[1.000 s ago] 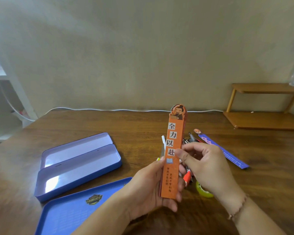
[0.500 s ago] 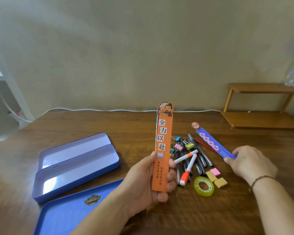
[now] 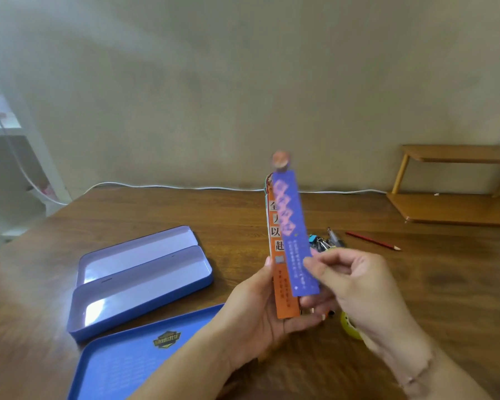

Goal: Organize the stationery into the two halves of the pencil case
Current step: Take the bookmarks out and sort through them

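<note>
While both halves of the pencil case (image 3: 145, 280) lie open on the counter (image 3: 416, 284) with nothing in them, I judge the sorting barely begun. My left hand (image 3: 260, 310) grips the upright orange bookmark (image 3: 285, 293), my right hand (image 3: 355, 281) pinches the purple bookmark (image 3: 293, 226) against it, and the clips (image 3: 319, 243) and pencil (image 3: 373, 240) wait beyond.

pencil case (image 3: 145, 280): glossy metal | table (image 3: 445, 284): smooth wood | bookmarks (image 3: 295, 235): paper

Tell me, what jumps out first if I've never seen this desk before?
Two tall bookmarks held upright mid-frame: the left hand grips an orange bookmark, and the right hand pinches a purple bookmark in front of it. To the left, an open purple pencil case lies on the wooden table, both halves showing nothing inside.
</note>
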`<state>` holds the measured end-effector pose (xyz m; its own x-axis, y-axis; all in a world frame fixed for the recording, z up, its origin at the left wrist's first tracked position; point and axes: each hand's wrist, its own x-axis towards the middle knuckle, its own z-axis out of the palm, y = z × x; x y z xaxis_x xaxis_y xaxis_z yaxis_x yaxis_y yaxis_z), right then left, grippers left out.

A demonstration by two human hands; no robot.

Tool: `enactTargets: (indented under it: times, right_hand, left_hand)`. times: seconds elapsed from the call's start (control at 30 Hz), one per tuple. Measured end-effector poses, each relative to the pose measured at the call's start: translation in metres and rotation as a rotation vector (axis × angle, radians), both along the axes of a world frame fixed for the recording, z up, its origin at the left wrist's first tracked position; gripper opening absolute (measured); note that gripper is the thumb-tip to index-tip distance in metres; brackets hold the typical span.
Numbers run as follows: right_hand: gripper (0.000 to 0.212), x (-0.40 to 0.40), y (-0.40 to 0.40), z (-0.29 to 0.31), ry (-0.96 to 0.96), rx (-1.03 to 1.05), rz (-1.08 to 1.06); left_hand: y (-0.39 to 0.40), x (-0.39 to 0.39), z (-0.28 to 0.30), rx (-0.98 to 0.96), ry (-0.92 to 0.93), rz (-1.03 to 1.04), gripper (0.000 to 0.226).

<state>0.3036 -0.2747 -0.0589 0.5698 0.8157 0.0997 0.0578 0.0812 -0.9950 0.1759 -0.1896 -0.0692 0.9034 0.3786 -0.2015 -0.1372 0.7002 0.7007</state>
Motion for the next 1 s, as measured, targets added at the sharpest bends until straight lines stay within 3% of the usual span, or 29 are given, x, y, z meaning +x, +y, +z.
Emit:
enactTargets:
  times: [0.07, 0.23, 0.33, 0.47, 0.6, 0.67, 0.73, 0.83, 1.0]
  right_hand:
    - [0.013, -0.008, 0.004, -0.007, -0.160, -0.045, -0.048]
    - [0.031, -0.010, -0.001, -0.005, -0.739, -0.198, -0.218]
    - [0.032, -0.006, -0.003, -0.004, -0.871, -0.265, -0.241]
    - [0.030, 0.008, -0.005, 0.000, -0.748, -0.027, -0.230]
    - [0.066, 0.023, -0.010, 0.012, -0.491, 0.305, -0.239]
    - [0.063, 0.033, -0.014, 0.014, -0.410, 0.398, -0.259]
    - [0.049, 0.042, -0.015, 0.014, -0.482, 0.391, -0.298]
    - [0.037, 0.044, -0.013, 0.012, -0.439, 0.391, -0.208]
    - [0.039, 0.043, -0.013, 0.013, -0.346, 0.386, -0.102]
  left_hand:
    - [-0.002, 0.001, 0.000, 0.003, -0.012, 0.025, 0.054]
    - [-0.001, -0.001, 0.000, 0.002, 0.009, 0.034, 0.053]
    - [0.002, -0.001, -0.002, 0.038, 0.011, -0.010, 0.054]
    - [0.001, -0.003, -0.004, 0.116, 0.052, -0.153, 0.054]
    - [0.001, -0.008, -0.005, 0.231, 0.104, -0.353, 0.052]
    - [0.001, -0.010, -0.005, 0.285, 0.127, -0.412, 0.052]
    - [0.002, -0.012, -0.004, 0.299, 0.138, -0.447, 0.053]
    - [0.002, -0.013, -0.003, 0.291, 0.142, -0.482, 0.053]
    - [0.002, -0.015, -0.001, 0.306, 0.152, -0.503, 0.050]
